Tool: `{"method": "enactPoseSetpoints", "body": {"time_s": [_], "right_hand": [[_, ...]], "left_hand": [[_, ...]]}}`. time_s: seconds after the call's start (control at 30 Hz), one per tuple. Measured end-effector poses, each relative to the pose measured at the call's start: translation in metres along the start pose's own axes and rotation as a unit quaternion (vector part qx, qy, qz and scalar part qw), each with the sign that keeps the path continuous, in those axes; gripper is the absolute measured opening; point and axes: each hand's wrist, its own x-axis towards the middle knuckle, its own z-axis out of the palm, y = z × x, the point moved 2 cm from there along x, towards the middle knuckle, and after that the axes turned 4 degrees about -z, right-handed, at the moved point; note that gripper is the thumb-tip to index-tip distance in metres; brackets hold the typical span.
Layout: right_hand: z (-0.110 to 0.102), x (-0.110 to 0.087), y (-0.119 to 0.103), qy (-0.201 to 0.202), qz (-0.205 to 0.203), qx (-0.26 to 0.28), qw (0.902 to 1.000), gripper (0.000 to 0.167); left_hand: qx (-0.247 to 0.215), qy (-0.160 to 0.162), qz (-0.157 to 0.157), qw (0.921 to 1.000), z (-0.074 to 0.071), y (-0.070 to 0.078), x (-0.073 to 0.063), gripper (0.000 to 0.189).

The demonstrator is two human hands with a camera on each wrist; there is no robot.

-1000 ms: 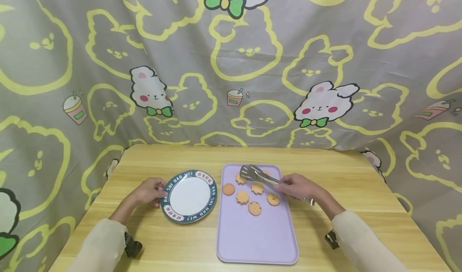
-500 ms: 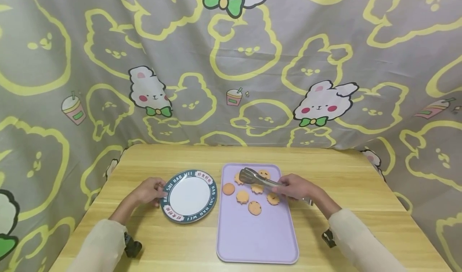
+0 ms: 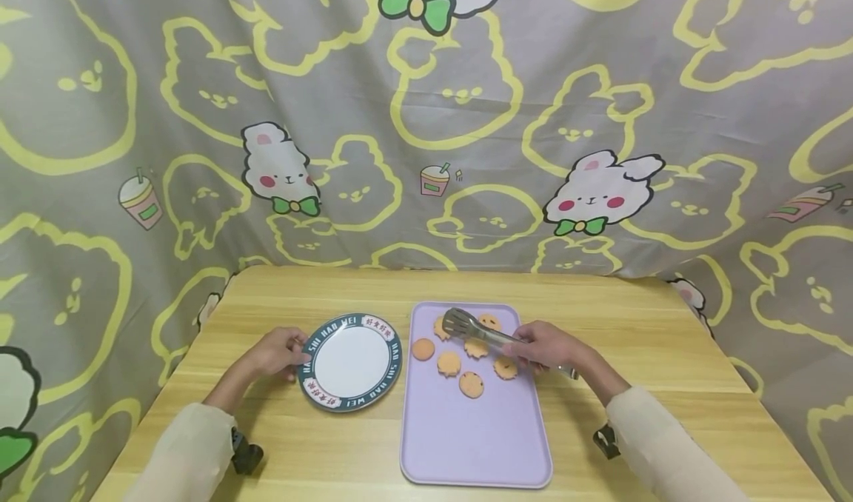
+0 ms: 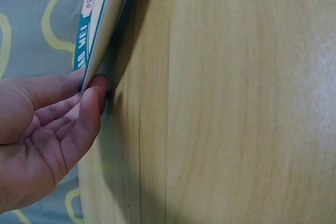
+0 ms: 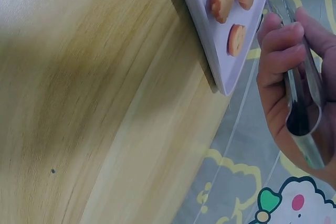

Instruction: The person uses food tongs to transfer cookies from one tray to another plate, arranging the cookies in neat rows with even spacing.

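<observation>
My left hand (image 3: 276,352) pinches the left rim of a round white plate (image 3: 352,361) with a dark teal lettered border. In the left wrist view the plate (image 4: 100,19) tilts up off the wooden table, thumb on one face and fingers on the other. Metal tongs (image 3: 489,335) are gripped in my right hand (image 3: 549,345), lying across the back of a lilac tray (image 3: 476,443). Their slotted head is at a scalloped cookie (image 3: 440,329) at the back left, partly covering it. The right wrist view shows the tongs' (image 5: 313,85) two arms squeezed between thumb and fingers.
Several other cookies lie on the tray's back half, among them a plain round one (image 3: 423,349) near the left edge and one (image 3: 472,384) closest to the front. The table (image 3: 320,450) ends at a patterned curtain (image 3: 360,235) behind.
The tongs' head has turned and narrowed over the back-left cookie, and a cookie at the back right has come into fuller view. The left hand and plate stay in place.
</observation>
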Motion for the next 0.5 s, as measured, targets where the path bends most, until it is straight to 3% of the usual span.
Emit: {"method": "enactPoseSetpoints", "body": {"time_s": [0.27, 0.5], "right_hand": [[-0.003, 0.004, -0.015, 0.004, -0.025, -0.027, 0.9993, 0.038], [0.011, 0.023, -0.042, -0.007, -0.046, -0.015, 0.9988, 0.041]], "left_hand": [[0.013, -0.006, -0.012, 0.9998, -0.001, 0.000, 0.003, 0.037], [0.017, -0.006, -0.007, 0.9998, -0.003, 0.001, 0.000, 0.035]]}}
